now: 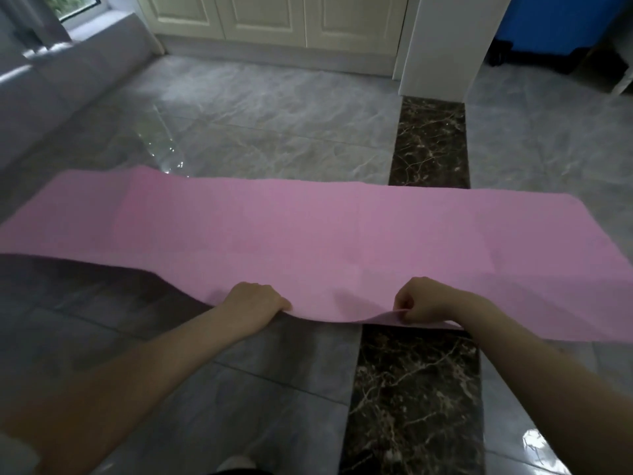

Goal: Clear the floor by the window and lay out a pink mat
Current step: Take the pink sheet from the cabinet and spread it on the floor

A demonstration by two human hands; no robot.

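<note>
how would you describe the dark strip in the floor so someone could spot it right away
Start from the grey marble floor in front of the cream cabinet doors. A dark brown marble strip runs from the white pillar toward the viewer, passing under the pink mat. It alone is dark with pale veins.

mat (308, 231): plain pink, faint fold creases | floor (274, 114): glossy grey marble veining | floor strip (430, 142): dark brown, pale gold veins | cabinet doors (274, 18): cream | bin (555, 18): bright blue | pillar (445, 42): white
</note>
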